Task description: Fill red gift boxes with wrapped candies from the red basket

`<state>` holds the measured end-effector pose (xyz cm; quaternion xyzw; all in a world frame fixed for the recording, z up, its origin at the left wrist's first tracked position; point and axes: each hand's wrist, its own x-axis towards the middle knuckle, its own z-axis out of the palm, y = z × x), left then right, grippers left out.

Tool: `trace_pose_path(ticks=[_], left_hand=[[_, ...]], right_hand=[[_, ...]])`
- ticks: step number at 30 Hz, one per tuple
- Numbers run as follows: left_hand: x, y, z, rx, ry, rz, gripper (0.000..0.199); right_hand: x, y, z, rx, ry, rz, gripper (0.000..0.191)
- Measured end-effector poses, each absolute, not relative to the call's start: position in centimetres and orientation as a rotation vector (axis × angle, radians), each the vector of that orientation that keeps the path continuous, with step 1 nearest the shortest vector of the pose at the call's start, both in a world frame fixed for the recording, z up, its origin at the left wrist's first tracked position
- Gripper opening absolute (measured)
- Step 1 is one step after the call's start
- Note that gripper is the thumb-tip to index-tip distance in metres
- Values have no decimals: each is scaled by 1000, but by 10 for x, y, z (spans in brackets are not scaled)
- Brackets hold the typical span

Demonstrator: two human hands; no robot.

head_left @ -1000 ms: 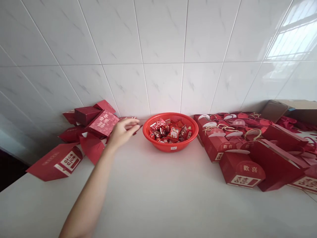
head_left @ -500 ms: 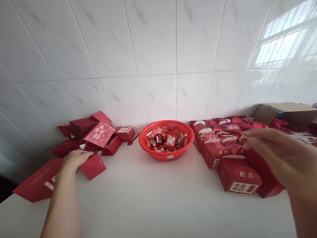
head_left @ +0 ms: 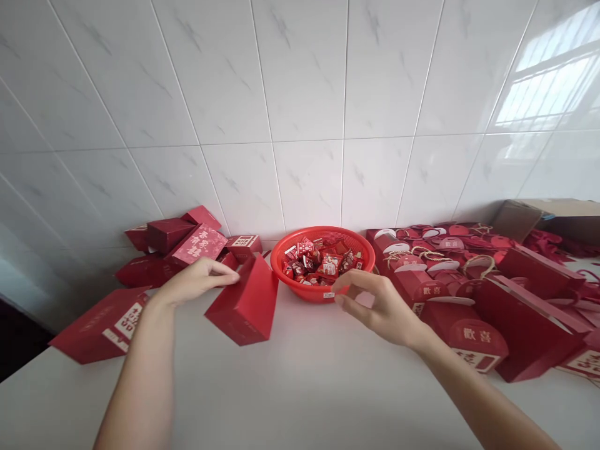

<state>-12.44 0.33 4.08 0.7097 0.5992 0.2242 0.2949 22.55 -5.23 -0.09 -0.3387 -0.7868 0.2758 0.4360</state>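
My left hand point(head_left: 201, 279) pinches the edge of a red paper box point(head_left: 246, 303), which is tilted over the white table left of the basket. With its fingers apart and nothing in them, my right hand point(head_left: 375, 303) hovers in front of the basket's right side. The red plastic basket point(head_left: 302, 294) stands against the wall and holds several wrapped candies point(head_left: 328, 264).
Several red boxes point(head_left: 171, 234) are heaped at the back left, with a larger red box point(head_left: 98, 328) in front. Rows of red boxes with rope handles point(head_left: 473, 334) fill the right side. A cardboard carton point(head_left: 553, 209) stands at the far right.
My left hand has lifted a red box from the left heap and brought it rightward. My right hand has moved left from the boxes on the right to the basket's front. The view has shifted slightly.
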Motion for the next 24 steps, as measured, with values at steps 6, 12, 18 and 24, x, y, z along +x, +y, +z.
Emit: trace_pose_path(ticks=[6,12,18,24], left_hand=[[-90,-13,48,2146,1354,428,32],[-92,-21,50,2209,1216,439,24],[-80,-9,40,2227,1012,518,26],[-66,-2,30,2258,904,575,25]], right_hand=[[200,-12,-24,-999,-1776,823,25],[193,-1,-32,-864,-1794,1135,35],[204,1,-25,-757,-1786,1249,38],[222,10,-23,-748,-1852,1244,29]])
